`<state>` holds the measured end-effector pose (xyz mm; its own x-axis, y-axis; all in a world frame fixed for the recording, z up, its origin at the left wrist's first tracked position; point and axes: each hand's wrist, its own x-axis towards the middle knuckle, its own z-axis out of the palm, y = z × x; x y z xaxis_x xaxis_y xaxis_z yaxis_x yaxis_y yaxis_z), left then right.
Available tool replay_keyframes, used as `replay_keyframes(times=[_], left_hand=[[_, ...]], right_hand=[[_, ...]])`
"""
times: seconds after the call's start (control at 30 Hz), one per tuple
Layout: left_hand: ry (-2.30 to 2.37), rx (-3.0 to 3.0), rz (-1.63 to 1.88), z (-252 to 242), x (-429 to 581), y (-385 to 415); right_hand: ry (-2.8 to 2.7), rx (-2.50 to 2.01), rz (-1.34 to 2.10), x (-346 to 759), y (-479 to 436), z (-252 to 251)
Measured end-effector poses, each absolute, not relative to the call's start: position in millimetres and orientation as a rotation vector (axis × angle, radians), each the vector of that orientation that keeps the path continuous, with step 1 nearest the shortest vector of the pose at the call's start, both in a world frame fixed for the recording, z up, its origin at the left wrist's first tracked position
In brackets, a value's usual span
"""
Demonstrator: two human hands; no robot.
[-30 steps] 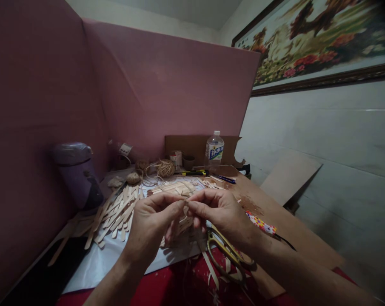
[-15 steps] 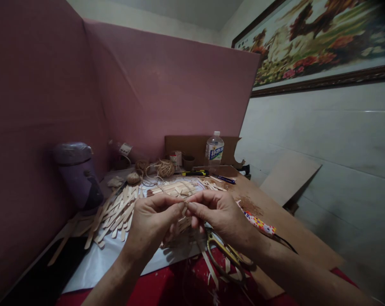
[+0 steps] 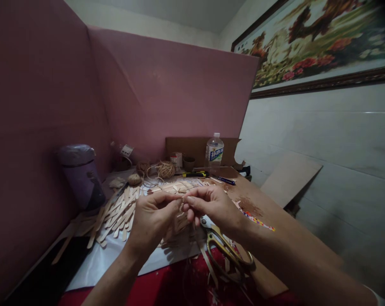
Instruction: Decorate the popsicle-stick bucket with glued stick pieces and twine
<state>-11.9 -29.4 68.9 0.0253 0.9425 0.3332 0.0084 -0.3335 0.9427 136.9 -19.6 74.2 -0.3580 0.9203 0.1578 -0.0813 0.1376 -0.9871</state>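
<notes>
My left hand (image 3: 157, 216) and my right hand (image 3: 208, 206) meet fingertip to fingertip above the work surface. Both are closed in a pinch on a short bit of thin twine (image 3: 183, 199), mostly hidden by the fingers. Beneath and behind them lies a structure of wooden craft sticks (image 3: 169, 187), partly covered by my hands. Close to my right wrist rest scissors with gold handles (image 3: 226, 250). Loose craft sticks (image 3: 122, 212) are heaped to the left of my left hand.
A twine ball (image 3: 165, 169), a yellow-black utility knife (image 3: 195, 174), a blue pen (image 3: 226, 181) and a plastic bottle (image 3: 215, 153) are at the back. A purple tumbler (image 3: 82, 178) stands left. Pink panels (image 3: 173, 89) enclose the left and back. Stick scraps lie by the scissors.
My right hand has shifted slightly left and up, uncovering more of the scissors. Both hands keep their pinch, and the view has tilted a little.
</notes>
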Motion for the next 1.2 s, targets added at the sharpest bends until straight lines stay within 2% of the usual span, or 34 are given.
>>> replay_keyframes(times=[0.6, 0.97, 1.2], left_hand=[[0.924, 1.553, 1.427, 64, -16, -24], [0.793, 2.243, 1.667, 61, -13, -26], [0.770, 2.310, 1.679, 59, -12, -25]], right_hand=[[-1.421, -0.833, 1.401, 144, -19, 75], [-1.443, -0.785, 1.419, 150, -21, 72], [-1.351, -0.788, 1.540, 150, -22, 71]])
